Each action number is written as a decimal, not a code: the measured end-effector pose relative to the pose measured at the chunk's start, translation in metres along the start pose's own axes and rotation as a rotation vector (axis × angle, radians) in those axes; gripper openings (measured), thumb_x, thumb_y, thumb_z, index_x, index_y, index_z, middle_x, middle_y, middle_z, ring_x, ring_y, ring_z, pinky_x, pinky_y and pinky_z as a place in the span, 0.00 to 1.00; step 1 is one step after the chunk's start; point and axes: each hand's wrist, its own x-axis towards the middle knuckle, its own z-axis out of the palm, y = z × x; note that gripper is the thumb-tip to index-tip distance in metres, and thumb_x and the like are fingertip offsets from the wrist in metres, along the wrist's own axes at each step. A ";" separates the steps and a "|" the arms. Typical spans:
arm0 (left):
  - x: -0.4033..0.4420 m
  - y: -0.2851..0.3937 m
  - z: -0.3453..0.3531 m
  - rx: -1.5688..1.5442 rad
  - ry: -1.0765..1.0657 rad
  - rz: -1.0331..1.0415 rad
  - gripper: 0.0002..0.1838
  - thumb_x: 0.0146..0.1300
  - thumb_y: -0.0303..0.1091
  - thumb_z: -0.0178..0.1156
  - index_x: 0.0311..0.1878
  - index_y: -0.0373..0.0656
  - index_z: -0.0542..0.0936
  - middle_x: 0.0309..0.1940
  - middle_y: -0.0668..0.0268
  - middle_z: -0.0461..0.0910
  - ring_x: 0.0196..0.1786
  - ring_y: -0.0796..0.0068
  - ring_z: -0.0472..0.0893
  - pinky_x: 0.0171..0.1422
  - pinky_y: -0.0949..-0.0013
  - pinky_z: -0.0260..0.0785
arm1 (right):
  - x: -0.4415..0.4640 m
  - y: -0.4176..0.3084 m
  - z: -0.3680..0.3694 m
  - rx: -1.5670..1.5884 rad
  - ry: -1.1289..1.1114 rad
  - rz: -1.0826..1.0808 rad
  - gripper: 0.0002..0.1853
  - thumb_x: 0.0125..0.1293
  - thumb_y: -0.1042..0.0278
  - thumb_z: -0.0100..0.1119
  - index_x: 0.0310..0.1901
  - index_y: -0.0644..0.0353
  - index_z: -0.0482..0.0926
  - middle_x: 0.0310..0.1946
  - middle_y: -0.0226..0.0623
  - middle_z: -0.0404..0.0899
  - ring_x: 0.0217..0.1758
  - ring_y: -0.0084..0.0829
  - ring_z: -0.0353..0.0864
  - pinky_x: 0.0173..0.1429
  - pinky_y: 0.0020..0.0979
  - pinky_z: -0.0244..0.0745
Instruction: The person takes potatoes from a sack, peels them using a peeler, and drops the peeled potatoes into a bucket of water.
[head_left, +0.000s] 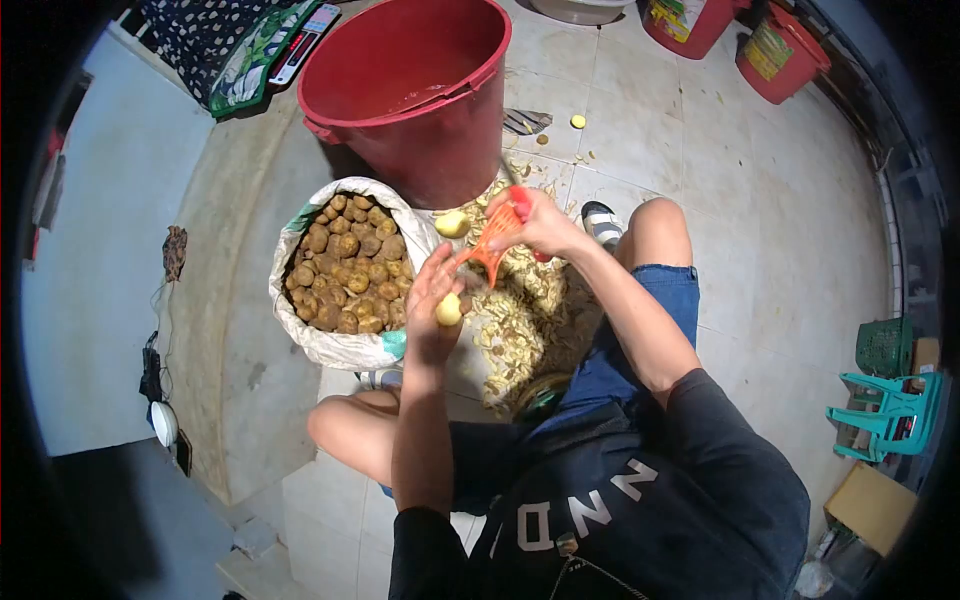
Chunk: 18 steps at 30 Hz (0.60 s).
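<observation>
My left hand point(432, 290) is palm up over the peelings, with a mostly peeled yellow potato point(448, 309) held at the thumb side. Its fingers reach toward the orange peeler point(493, 243) that my right hand point(540, 224) grips. Just above the left fingertips is another peeled potato point(452, 224); whether it rests on something or is in the air I cannot tell. To the left stands a white sack point(345, 350) of unpeeled brown potatoes point(345, 265). Peelings point(525, 330) lie heaped between my legs.
A large red bucket point(440, 150) with some liquid visible stands beyond the sack. A peeled potato piece point(578, 121) lies on the tiles. A scale point(305, 45) sits at upper left, smaller red buckets point(780, 60) at upper right, and a teal stool point(890, 412) on the right.
</observation>
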 end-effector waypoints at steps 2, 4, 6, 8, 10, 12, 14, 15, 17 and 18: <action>0.006 -0.004 -0.009 0.003 0.069 0.057 0.25 0.68 0.29 0.55 0.67 0.36 0.64 0.53 0.55 0.76 0.38 0.76 0.76 0.32 0.76 0.71 | 0.000 -0.010 0.004 -0.211 0.014 0.030 0.22 0.47 0.74 0.79 0.44 0.61 0.78 0.33 0.28 0.81 0.40 0.19 0.79 0.46 0.25 0.75; 0.010 -0.007 -0.042 0.061 0.170 0.048 0.25 0.70 0.32 0.53 0.67 0.36 0.64 0.52 0.56 0.77 0.36 0.76 0.76 0.34 0.75 0.70 | 0.001 -0.018 -0.011 -0.235 0.102 0.036 0.22 0.50 0.73 0.77 0.45 0.62 0.77 0.33 0.28 0.81 0.39 0.20 0.79 0.45 0.25 0.75; 0.010 -0.004 -0.049 0.149 0.348 0.023 0.24 0.71 0.34 0.53 0.66 0.36 0.65 0.49 0.57 0.78 0.33 0.77 0.76 0.35 0.74 0.70 | 0.007 -0.016 -0.038 -0.102 0.177 -0.084 0.20 0.52 0.70 0.77 0.43 0.62 0.76 0.33 0.29 0.81 0.36 0.20 0.79 0.41 0.25 0.74; 0.015 -0.004 -0.054 0.176 0.347 0.020 0.23 0.70 0.33 0.54 0.65 0.36 0.66 0.48 0.57 0.78 0.32 0.76 0.76 0.35 0.74 0.71 | 0.011 -0.029 -0.058 -0.135 0.228 -0.103 0.20 0.52 0.70 0.77 0.44 0.62 0.76 0.32 0.29 0.81 0.36 0.20 0.79 0.41 0.25 0.74; 0.019 -0.010 -0.056 0.201 0.347 0.005 0.23 0.69 0.31 0.55 0.64 0.36 0.66 0.48 0.57 0.79 0.31 0.76 0.76 0.34 0.73 0.71 | 0.014 -0.041 -0.076 -0.167 0.286 -0.112 0.20 0.53 0.69 0.76 0.44 0.62 0.76 0.32 0.29 0.81 0.36 0.20 0.79 0.40 0.25 0.74; 0.025 -0.019 -0.052 0.242 0.408 -0.051 0.20 0.67 0.27 0.57 0.60 0.34 0.70 0.42 0.57 0.81 0.28 0.77 0.77 0.29 0.73 0.72 | 0.018 -0.054 -0.093 -0.188 0.331 -0.182 0.21 0.55 0.66 0.76 0.46 0.62 0.76 0.30 0.27 0.80 0.29 0.16 0.75 0.32 0.21 0.69; 0.031 -0.028 -0.054 0.290 0.408 -0.086 0.19 0.66 0.26 0.58 0.59 0.34 0.71 0.41 0.58 0.81 0.28 0.78 0.77 0.29 0.73 0.72 | 0.012 -0.072 -0.112 -0.137 0.410 -0.157 0.21 0.55 0.65 0.76 0.46 0.62 0.76 0.29 0.26 0.80 0.25 0.14 0.71 0.28 0.20 0.65; 0.034 -0.033 -0.055 0.335 0.403 -0.113 0.18 0.65 0.25 0.58 0.58 0.34 0.72 0.39 0.59 0.82 0.28 0.79 0.77 0.29 0.73 0.72 | 0.008 -0.073 -0.123 -0.090 0.485 -0.140 0.22 0.55 0.63 0.76 0.47 0.62 0.76 0.28 0.26 0.80 0.21 0.12 0.68 0.24 0.18 0.60; 0.045 -0.039 -0.066 0.396 0.358 -0.111 0.18 0.64 0.25 0.60 0.57 0.34 0.73 0.40 0.59 0.82 0.28 0.78 0.77 0.31 0.74 0.73 | 0.006 -0.062 -0.144 -0.071 0.602 -0.135 0.23 0.55 0.62 0.76 0.48 0.62 0.76 0.26 0.25 0.80 0.16 0.09 0.61 0.19 0.16 0.52; 0.050 -0.043 -0.072 0.463 0.404 -0.104 0.19 0.64 0.26 0.61 0.57 0.34 0.73 0.40 0.59 0.83 0.29 0.76 0.79 0.32 0.75 0.73 | 0.002 -0.057 -0.155 -0.086 0.680 -0.114 0.24 0.55 0.61 0.76 0.48 0.62 0.76 0.27 0.26 0.81 0.17 0.10 0.63 0.20 0.17 0.54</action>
